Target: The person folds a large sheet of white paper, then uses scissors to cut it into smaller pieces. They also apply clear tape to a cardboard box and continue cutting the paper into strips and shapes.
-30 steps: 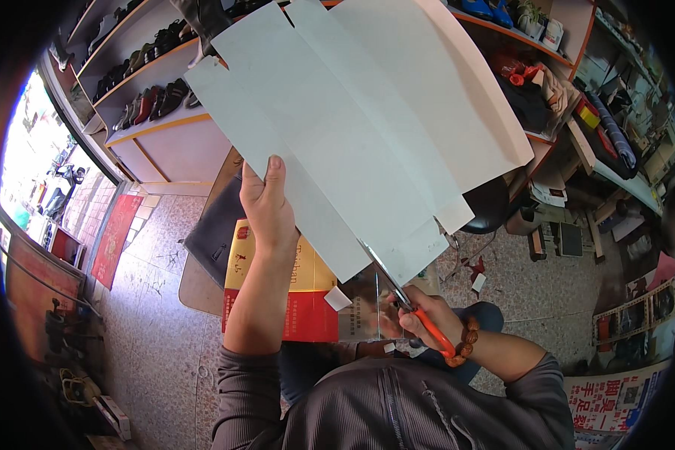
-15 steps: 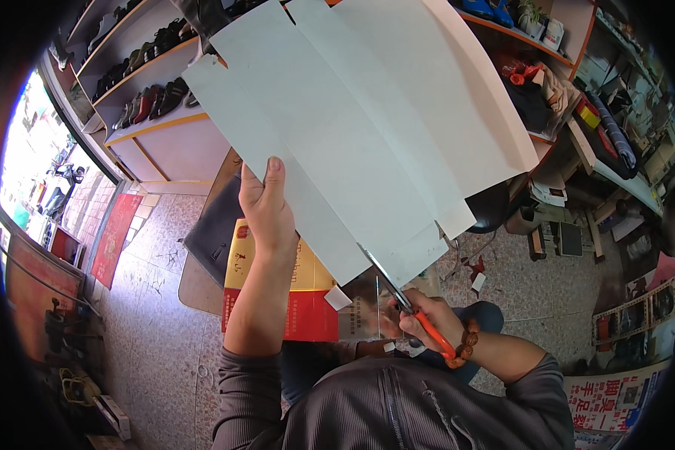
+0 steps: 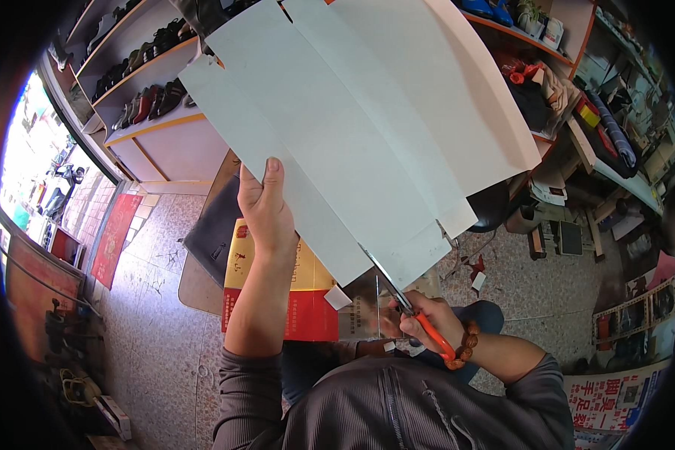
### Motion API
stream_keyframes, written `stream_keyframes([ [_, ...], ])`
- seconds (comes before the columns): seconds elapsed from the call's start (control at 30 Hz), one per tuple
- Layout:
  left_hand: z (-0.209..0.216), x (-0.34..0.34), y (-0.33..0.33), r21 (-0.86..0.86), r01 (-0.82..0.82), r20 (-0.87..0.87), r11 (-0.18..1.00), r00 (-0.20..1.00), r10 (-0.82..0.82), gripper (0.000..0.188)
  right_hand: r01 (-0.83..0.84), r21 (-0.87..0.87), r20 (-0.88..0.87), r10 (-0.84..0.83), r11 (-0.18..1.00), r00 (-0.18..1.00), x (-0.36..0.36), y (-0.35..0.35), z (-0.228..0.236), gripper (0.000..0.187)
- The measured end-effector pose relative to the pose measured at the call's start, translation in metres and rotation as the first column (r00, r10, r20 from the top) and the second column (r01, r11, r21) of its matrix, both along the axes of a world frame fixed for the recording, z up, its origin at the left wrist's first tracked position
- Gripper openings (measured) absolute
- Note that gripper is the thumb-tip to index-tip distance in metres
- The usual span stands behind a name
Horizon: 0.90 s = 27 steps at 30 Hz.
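A large sheet of white cardboard [image 3: 352, 127], creased into panels like an unfolded box, spreads out in front of me. My left hand [image 3: 266, 206] grips its left edge, thumb on top and the other fingers hidden beneath. In my right hand [image 3: 433, 322] is a pair of scissors [image 3: 435, 336] with orange handles. Their blades point up and left into the sheet's near edge, along a crease, with one blade over the white surface. A short slit shows at the near right corner. Below the sheet lies a gold and red printed cardboard piece [image 3: 307, 315], beside a small white flap [image 3: 338, 298].
Under the work is a board with a dark flat pad [image 3: 216, 229]. Shelves of shoes [image 3: 151, 103] stand at the far left, near a bright doorway and red mat [image 3: 116, 240]. A cluttered workbench [image 3: 622, 169] lines the right. Small scraps [image 3: 478, 281] dot the speckled floor.
The cardboard has shifted very slightly, its far left corner moving a little left and up. Both hands and the scissors look nearly unmoved.
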<state>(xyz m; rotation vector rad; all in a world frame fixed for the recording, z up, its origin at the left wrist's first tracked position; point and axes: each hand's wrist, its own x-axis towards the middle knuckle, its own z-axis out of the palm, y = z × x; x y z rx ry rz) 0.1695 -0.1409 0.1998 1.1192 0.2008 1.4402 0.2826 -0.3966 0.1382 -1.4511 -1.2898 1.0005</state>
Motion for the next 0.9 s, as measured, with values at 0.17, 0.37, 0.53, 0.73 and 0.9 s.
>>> stream_keyframes([
  [0.17, 0.002, 0.0, 0.0, 0.011, 0.006, 0.008, 1.0, 1.0, -0.006, 0.024, 0.009, 0.014, 0.039, -0.009, 1.0, 0.999, 0.0, 0.001, 0.001, 0.049],
  [0.37, 0.003, 0.002, -0.005, 0.012, -0.008, -0.043, 1.0, 0.999, 0.008, 0.027, 0.008, 0.05, 0.189, -0.017, 0.999, 0.982, 0.004, 0.008, 0.007, 0.053],
  [0.53, 0.003, 0.002, -0.005, 0.061, 0.016, -0.028, 0.998, 1.0, -0.014, 0.028, 0.028, 0.05, 0.186, -0.037, 0.998, 0.982, 0.002, 0.013, 0.007, 0.054],
  [0.73, 0.002, 0.002, -0.006, 0.081, -0.003, -0.019, 0.997, 1.0, 0.004, 0.027, 0.033, 0.063, 0.174, -0.043, 0.997, 0.984, 0.001, 0.012, 0.007, 0.054],
  [0.9, 0.0, 0.003, -0.007, 0.093, -0.016, -0.031, 0.996, 0.999, 0.019, 0.029, 0.034, 0.057, 0.118, -0.041, 0.998, 0.992, 0.001, 0.011, 0.006, 0.051],
])
